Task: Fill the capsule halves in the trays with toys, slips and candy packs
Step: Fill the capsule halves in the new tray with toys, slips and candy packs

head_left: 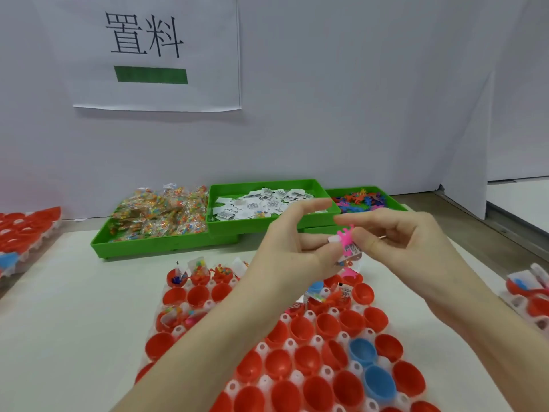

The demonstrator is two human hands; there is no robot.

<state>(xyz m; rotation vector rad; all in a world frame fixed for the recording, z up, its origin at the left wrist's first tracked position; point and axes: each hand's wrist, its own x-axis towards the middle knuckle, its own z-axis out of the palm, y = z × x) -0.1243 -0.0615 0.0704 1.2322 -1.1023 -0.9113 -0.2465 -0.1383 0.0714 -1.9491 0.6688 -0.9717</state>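
While both hands (300,248) pinch toy (346,237)

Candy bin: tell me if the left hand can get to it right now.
Probably not at once: nothing blocks the way to the candy bin, but the left hand already pinches a pink toy and slip with the right hand.

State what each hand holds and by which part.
Both hands meet on a small bundle: a pink toy with a printed slip. The right hand pinches the toy's side; the left hand grips the bundle's left edge. The exact finger contact is unclear.
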